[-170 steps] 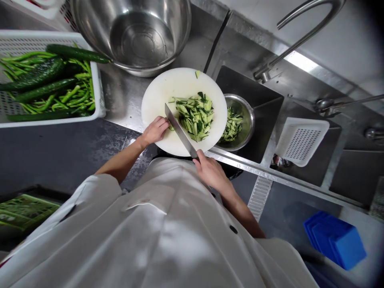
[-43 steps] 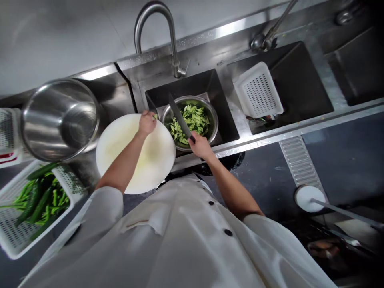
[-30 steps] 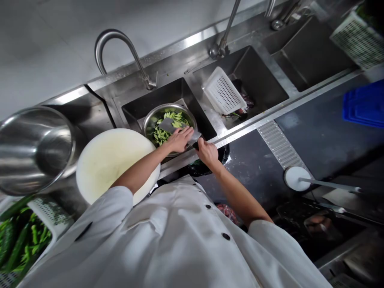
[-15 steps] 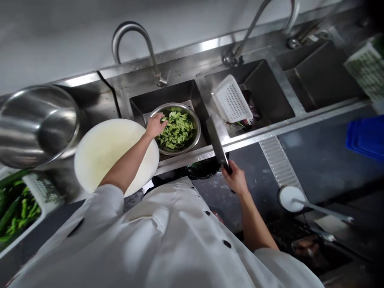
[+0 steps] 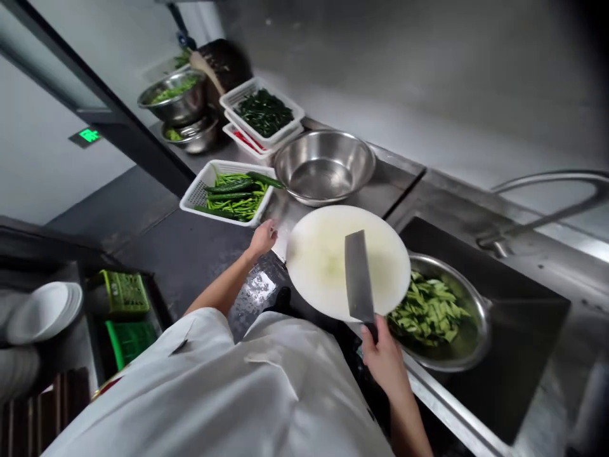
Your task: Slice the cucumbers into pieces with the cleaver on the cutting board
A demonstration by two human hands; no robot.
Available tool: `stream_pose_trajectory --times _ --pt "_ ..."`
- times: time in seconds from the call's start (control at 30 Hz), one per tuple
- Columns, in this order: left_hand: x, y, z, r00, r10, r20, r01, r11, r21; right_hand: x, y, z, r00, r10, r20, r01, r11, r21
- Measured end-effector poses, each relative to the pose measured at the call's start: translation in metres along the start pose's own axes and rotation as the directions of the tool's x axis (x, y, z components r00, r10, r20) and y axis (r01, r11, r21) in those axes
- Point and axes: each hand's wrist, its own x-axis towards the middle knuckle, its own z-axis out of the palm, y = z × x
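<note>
Left hand [image 5: 263,238] shifted left of cutting board [image 5: 311,260], fingers half-curled, hold unclear; right hand [image 5: 384,357] clenches cleaver [image 5: 358,276] over board; slicing seemingly paused.

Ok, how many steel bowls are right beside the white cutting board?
2: a wide bowl past the cutting board, and a second bowl, holding cut green pieces, in the sink. More bowls are stacked farther off; some may be hidden.

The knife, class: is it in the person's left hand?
No, the right hand grips the knife, while the left hand is near the white basket of cucumbers.
</note>
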Motion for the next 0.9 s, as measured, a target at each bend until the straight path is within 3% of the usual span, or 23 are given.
stream_pose_trajectory --times 0.1,0.2,0.3,0.43,0.53,0.6,0.77,0.9 --pt "0.004 -0.065 -0.032 0.998 -0.040 -0.040 0.041 0.998 0.041 0.032 -0.026 0.033 0.997 -0.009 0.072 0.015 0.996 -0.090" --pt "0.027 -0.124 -0.063 0.997 -0.050 -0.067 0.053 0.997 0.052 0.053 -0.042 0.059 0.997 0.032 0.076 -0.016 0.978 -0.207" --pt "0.068 -0.174 -0.092 0.998 -0.053 -0.040 0.058 0.990 0.129 0.062 -0.053 0.070 0.991 0.119 0.057 -0.097 0.950 -0.296" --pt "0.134 -0.223 -0.112 0.989 -0.055 0.141 -0.011 0.902 0.432 0.062 -0.070 0.076 0.975 0.222 0.025 -0.199 0.914 -0.353" --pt "0.170 -0.242 -0.109 0.952 -0.025 0.305 -0.133 0.865 0.485 0.059 -0.081 0.085 0.965 0.261 -0.024 -0.252 0.901 -0.352" --pt "0.182 -0.248 -0.104 0.939 0.012 0.345 -0.186 0.859 0.477 0.057 -0.087 0.092 0.955 0.287 -0.075 -0.295 0.892 -0.342" --pt "0.189 -0.254 -0.103 0.968 0.049 0.246 -0.168 0.853 0.494 0.058 -0.096 0.096 0.929 0.333 -0.160 -0.366 0.888 -0.279" --pt "0.189 -0.240 -0.129 0.986 0.073 0.147 -0.136 0.868 0.477 0.060 -0.097 0.094 0.919 0.355 -0.170 -0.387 0.895 -0.221"
